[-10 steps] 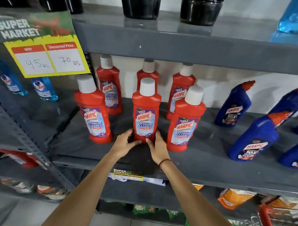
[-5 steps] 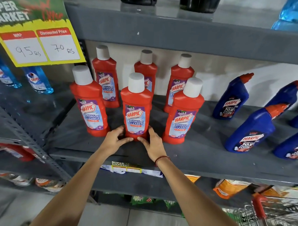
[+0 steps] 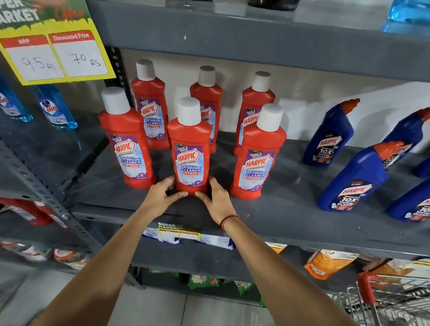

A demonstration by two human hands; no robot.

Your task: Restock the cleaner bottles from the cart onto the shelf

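Observation:
Several red Harpic bathroom cleaner bottles with white caps stand in two rows on the grey shelf (image 3: 292, 214). The middle front red bottle (image 3: 189, 147) stands upright near the shelf's front. My left hand (image 3: 162, 197) and my right hand (image 3: 216, 202) cup its base from either side, thumbs meeting in front of it. A front-left red bottle (image 3: 127, 140) and a front-right red bottle (image 3: 258, 159) flank it closely. The wire cart (image 3: 384, 310) with a red handle shows at the bottom right; its contents are not visible.
Blue Harpic bottles (image 3: 352, 179) with orange spouts stand on the same shelf to the right. A yellow price sign (image 3: 54, 52) hangs at the upper left above blue Colin bottles (image 3: 53, 108). Orange pouches (image 3: 327, 262) lie on the shelf below.
Both hands have shifted the middle front bottle a little to the left, into line between its neighbours. My view has moved slightly downward and left.

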